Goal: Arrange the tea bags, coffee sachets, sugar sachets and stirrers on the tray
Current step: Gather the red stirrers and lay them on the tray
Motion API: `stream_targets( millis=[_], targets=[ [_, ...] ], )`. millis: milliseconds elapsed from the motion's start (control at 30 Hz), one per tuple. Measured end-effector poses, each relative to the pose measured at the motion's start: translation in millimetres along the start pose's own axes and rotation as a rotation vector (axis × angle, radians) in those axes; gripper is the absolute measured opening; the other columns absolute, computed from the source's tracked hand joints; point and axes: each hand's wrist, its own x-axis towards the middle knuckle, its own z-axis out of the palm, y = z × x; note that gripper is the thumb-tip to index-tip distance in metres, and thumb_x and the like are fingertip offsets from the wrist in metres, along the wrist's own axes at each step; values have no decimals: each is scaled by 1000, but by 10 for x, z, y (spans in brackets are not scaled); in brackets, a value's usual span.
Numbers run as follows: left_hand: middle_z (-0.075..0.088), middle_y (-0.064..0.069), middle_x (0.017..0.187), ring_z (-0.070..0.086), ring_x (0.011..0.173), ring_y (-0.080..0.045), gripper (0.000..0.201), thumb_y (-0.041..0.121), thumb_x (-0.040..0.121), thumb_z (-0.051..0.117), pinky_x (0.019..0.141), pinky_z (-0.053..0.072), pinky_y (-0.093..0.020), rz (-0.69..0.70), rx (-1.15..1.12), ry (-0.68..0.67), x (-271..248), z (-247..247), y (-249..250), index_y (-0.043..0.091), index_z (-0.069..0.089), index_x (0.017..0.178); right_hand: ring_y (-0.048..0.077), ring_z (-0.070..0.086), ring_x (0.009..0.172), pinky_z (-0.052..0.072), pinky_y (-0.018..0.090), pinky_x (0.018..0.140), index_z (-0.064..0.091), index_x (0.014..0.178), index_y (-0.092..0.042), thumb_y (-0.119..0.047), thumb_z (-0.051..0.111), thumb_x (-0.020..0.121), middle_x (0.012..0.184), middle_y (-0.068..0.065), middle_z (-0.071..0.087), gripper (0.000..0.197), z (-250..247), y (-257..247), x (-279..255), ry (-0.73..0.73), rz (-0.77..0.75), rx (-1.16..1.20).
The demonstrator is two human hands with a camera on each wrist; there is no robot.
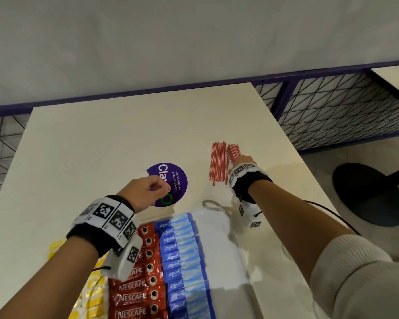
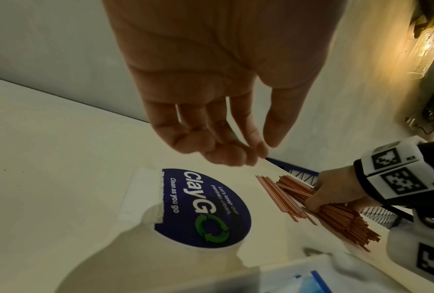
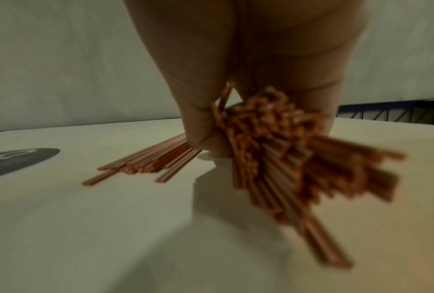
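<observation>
While my right hand curls round a thick bundle of thin red-and-white striped plastic stirrers, lifting its near end off the cream-white table, the inventory runs so. Item: a second, flat row of the same stirrers, lying on the table just to the left of that grip, some touching the bundle. Item: my left hand, fingers loosely curled and holding nothing, hovering over a round purple "ClayGo" sticker farther left of the grip. Item: a white tray, near my body, behind both wrists. On it, in rows side by side: blue "equal" sugar sachets with paler blue sachets beside them, red Nescafé coffee sachets on their left, yellow tea bags leftmost. Item: a loop of tan cord at the tray's far edge, just beneath my right wrist.
</observation>
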Motion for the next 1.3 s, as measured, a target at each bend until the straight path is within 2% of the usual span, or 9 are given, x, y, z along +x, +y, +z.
stream_targets(
  millis=[300, 433, 500, 633, 800, 900, 1000, 1233, 1300],
  targets=[
    [59, 5, 100, 51, 62, -7, 11, 28, 95, 49, 60, 38, -16, 4, 31, -109, -23, 73, -3, 22, 58, 94, 33, 17, 142, 30, 44, 110, 20, 148, -16, -24, 60, 82, 156, 11, 8, 77, 75, 23, 121, -64, -117, -270],
    [58, 7, 83, 51, 62, -6, 20, 34, 95, 45, 59, 37, -15, -13, 23, -114, 12, 96, 54, 19, 59, 96, 29, 45, 126, 41, 35, 103, 45, 134, -11, -21, 55, 89, 142, 12, 40, 46, 3, 56, 114, 94, -172, -124],
    [59, 7, 81, 53, 65, -7, 23, 39, 95, 43, 63, 41, -17, -32, -18, -113, 30, 99, 126, 20, 57, 91, 26, 60, 94, 51, 28, 77, 55, 115, -10, -22, 52, 93, 116, 18, 56, 26, -59, -7, 88, 121, -177, 161],
    [65, -6, 104, 62, 89, -19, 37, 48, 93, 42, 89, 51, -34, -77, -240, -27, 98, 98, 272, 16, 58, 102, 13, 40, 52, 30, 22, 45, 37, 66, -15, -24, 48, 93, 63, 2, 42, 31, -147, -299, -109, 84, -306, 442],
    [65, -7, 110, 64, 94, -23, 103, 78, 53, 63, 87, 52, -39, -158, -535, 90, 249, 4, 405, 10, 48, 129, 19, 49, 67, 35, 25, 55, 53, 97, -7, -15, 46, 94, 74, 4, 53, 11, 1, -743, -458, -31, -652, 507],
    [69, -13, 93, 66, 86, -28, 73, 60, 47, 78, 90, 52, -45, -188, -866, 145, 320, -97, 347, 7, 63, 95, 22, 53, 85, 32, 23, 64, 51, 118, 0, -12, 49, 94, 100, 17, 61, 27, 93, -969, -554, -3, -749, 550],
    [71, 4, 90, 66, 93, -16, 26, 40, 80, 66, 95, 48, -36, -44, -797, 295, 310, -121, 329, 15, 67, 88, 30, 57, 102, 37, 24, 74, 49, 124, 3, -13, 48, 94, 115, 24, 60, 34, 154, -1103, -534, 19, -730, 611],
    [70, -2, 80, 66, 88, -22, 13, 22, 86, 63, 90, 51, -37, 128, -597, 332, 277, 53, 168, 23, 64, 73, 29, 39, 130, 33, 13, 90, 34, 138, 0, -7, 49, 94, 138, 15, 44, 47, 278, -1132, -353, -158, -491, 807],
    [69, -10, 83, 65, 90, -29, 23, 18, 85, 64, 89, 52, -39, 131, -602, 335, 314, 124, 109, 28, 60, 64, 25, 43, 127, 32, 8, 97, 40, 134, 1, -6, 52, 92, 114, 4, 55, 44, 300, -1154, -346, -187, -448, 935]
  ],
)
